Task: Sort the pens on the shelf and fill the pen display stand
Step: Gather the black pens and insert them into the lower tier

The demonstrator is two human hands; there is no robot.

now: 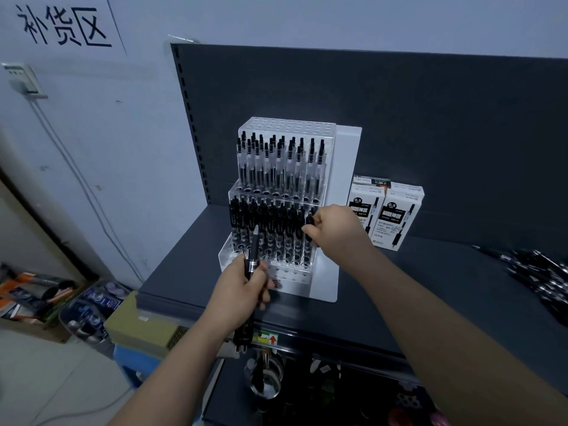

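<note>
A clear tiered pen display stand (344, 167) stands on the dark shelf (430, 290). Its upper tier holds several clear pens with black caps (278, 161); the tier below holds several black pens (267, 222). My left hand (242, 293) grips a bunch of black pens (252, 256) upright in front of the stand's low front tier. My right hand (333, 229) pinches a single black pen (309, 224) at the right end of the black-pen row, over a hole there.
Two white pen boxes (387, 215) stand right of the stand. A loose heap of black pens (541, 275) lies at the shelf's right edge. Cardboard boxes and packets (46, 299) sit on the floor at the left, and glassware (266, 376) sits on the shelf below.
</note>
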